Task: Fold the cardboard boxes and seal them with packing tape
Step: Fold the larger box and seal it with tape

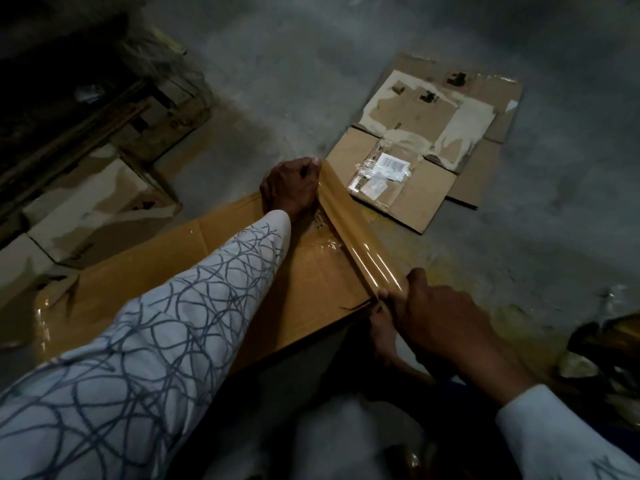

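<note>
Tape (360, 233), brown and taut, runs along the right edge of the closed cardboard box (311, 292) on the floor (346, 46), fingers of the left hand (291, 188) curled round its far end at the far corner, fingers of the right hand (440, 323) pinching its near end at the near corner, the box's contents hidden.

A glossy brown strip of packing tape (360, 233) is stretched along the edge of a brown cardboard box (322, 282), gripped at its far end by the left hand (291, 188) and at its near end by the right hand (440, 317). Flattened torn cardboard (426, 140) is seen beyond.
</note>
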Demonstrator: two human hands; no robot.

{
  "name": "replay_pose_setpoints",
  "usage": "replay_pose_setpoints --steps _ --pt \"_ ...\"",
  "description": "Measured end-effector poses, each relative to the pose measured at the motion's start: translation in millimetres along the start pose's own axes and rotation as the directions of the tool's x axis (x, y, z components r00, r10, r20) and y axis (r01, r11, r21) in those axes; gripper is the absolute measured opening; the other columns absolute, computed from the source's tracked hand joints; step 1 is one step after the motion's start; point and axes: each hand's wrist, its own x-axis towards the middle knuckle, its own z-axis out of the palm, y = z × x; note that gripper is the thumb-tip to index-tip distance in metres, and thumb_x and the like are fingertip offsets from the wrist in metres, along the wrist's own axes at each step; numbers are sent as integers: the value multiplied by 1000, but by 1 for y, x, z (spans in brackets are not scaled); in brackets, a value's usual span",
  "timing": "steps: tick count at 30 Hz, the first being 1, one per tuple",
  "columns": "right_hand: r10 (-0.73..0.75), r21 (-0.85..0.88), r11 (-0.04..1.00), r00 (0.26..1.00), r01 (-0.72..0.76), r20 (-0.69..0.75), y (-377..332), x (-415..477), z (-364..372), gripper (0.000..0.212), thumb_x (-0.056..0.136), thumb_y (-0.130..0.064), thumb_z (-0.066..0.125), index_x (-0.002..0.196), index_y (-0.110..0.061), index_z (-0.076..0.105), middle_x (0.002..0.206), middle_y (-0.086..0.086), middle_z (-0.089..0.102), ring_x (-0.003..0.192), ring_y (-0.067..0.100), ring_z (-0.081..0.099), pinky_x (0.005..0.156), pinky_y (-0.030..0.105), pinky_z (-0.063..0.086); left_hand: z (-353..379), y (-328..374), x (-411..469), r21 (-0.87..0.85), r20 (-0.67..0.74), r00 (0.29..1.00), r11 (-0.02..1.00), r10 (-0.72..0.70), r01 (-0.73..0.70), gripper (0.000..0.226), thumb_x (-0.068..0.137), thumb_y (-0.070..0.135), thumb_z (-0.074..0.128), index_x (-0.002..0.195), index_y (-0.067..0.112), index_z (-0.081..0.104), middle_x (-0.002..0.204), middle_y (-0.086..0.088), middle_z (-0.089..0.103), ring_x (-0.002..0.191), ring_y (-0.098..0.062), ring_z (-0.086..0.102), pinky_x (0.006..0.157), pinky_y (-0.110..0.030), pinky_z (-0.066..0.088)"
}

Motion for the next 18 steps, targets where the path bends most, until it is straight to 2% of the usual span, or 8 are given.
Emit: replay_pose_setpoints --steps 3,7,10,12,15,18 --pt "19 18 1000 999 -20 35 2 9 8 53 102 -58 23 134 -17 35 85 6 48 76 27 47 68 36 41 1 -1 2 12 -17 1000 1000 9 -9 42 99 51 43 92 23 74 96 -1 73 94 -23 65 77 -27 40" --pt "21 22 999 997 -23 70 -1 16 19 51 103 -55 21 135 -18 33 76 1 39 73 24 43 68 35 37 2 -2 2 4 -18 1000 1000 18 -18 43 99 52 42 98 24 75 98 0 73 95 -23 66 81 -28 43" --pt "17 12 1000 997 -18 76 0 21 24 51 103 -56 21 135 -18 32 70 -3 38 65 19 42 61 34 36 3 -5 3 -60 23 1000 998 5 -3 43 92 59 44 109 32 73 109 4 73 105 -21 64 99 -34 45" --pt "19 10 1000 996 -20 83 1 26 27 50 103 -54 22 135 -17 32 71 -3 40 65 19 43 64 34 37 2 -3 2 -13 73 997 1000 29 -28 47 88 63 44 119 36 67 120 3 69 116 -21 59 111 -45 34" --pt "27 -4 1000 996 -27 86 2 29 29 47 104 -52 22 131 -17 36 71 -3 39 71 21 46 67 35 40 4 4 -6 180 147 978 968 151 -177 51 93 54 38 138 33 51 141 2 54 136 -18 41 116 -49 18" --pt "31 -6 1000 996 -30 87 3 29 30 44 104 -50 24 130 -17 36 71 -4 39 67 18 44 67 34 40 8 15 -18 323 209 971 928 120 -184 62 99 50 25 156 25 21 165 3 15 153 -18 3 120 -54 -7"
